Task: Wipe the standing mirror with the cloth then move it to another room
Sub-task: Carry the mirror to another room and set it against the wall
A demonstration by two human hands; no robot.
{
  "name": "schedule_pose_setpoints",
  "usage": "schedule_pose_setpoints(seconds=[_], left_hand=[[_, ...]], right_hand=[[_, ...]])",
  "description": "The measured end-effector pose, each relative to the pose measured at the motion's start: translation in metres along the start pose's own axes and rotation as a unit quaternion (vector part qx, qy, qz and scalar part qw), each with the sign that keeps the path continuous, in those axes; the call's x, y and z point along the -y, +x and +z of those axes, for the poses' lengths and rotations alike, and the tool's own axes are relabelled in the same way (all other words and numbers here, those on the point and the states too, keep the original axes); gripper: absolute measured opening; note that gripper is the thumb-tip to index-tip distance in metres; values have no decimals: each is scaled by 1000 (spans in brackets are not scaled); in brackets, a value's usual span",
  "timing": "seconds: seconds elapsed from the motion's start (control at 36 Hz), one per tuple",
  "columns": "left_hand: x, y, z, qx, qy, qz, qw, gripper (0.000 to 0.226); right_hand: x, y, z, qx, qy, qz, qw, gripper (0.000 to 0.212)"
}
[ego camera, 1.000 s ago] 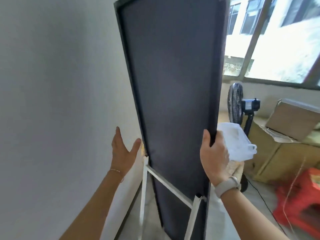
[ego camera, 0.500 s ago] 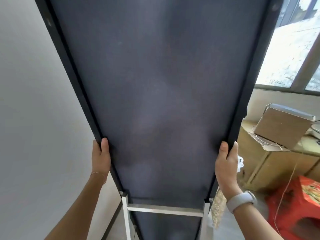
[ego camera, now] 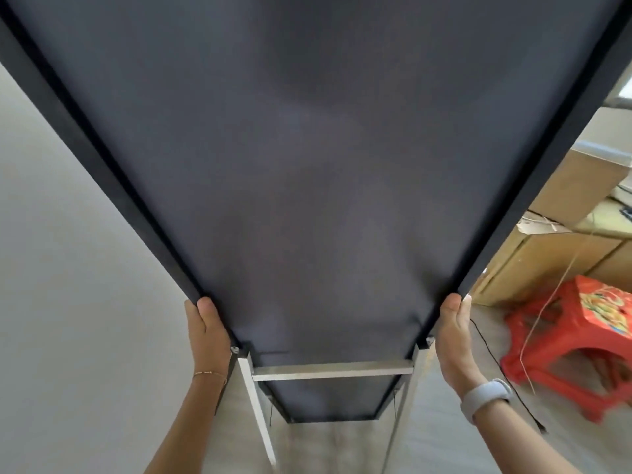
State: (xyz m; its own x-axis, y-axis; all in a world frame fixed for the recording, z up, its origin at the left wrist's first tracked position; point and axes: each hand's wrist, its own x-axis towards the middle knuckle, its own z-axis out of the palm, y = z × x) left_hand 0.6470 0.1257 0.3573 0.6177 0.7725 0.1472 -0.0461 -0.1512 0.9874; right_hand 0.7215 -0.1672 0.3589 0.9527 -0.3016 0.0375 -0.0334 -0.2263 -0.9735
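Beside the wall (ego camera: 68,268), mirror (ego camera: 307,165) top cropped, both hands gripping.

Mirror (ego camera: 307,165) centre, wall (ego camera: 68,268) left, stool (ego camera: 574,336) and boxes (ego camera: 547,261) right

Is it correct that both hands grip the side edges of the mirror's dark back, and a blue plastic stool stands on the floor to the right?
Not quite: the stool is red, not blue, as the head view shows. The rest holds: the left hand and the right hand grip the side edges of the mirror, whose dark back faces the camera.
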Motion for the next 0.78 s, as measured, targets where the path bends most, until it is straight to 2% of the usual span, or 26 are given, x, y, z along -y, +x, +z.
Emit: schedule_pose_setpoints(seconds=[0.17,0.25,0.36,0.42,0.5,0.61,0.69,0.75,0.78], left_hand=[[24,0,11,8,-6,-35,999,29],[33,0,17,19,7,-39,999,20],[30,-8,28,40,9,-51,998,32],[24,-18,34,51,8,-47,998,29],[18,-37,47,44,24,-47,998,23],[11,-62,61,23,58,-57,996,21],[2,-83,72,-20,81,-47,995,25],[-10,-99,76,-61,80,-48,994,23],[-17,-108,79,-80,80,-47,993,24]], right_hand=[[-22,6,7,7,12,13,1000,80],[-28,11,2,7,37,-24,999,74],[-29,15,-12,7,26,-54,998,35],[-33,16,-23,-3,14,-52,999,24],[-39,17,-44,-3,-2,-53,999,18],[-42,26,-71,11,-4,-69,998,22],[-42,50,-88,54,-2,-88,995,22],[-43,70,-95,94,8,-105,990,15],[-43,80,-98,107,14,-118,987,21]])
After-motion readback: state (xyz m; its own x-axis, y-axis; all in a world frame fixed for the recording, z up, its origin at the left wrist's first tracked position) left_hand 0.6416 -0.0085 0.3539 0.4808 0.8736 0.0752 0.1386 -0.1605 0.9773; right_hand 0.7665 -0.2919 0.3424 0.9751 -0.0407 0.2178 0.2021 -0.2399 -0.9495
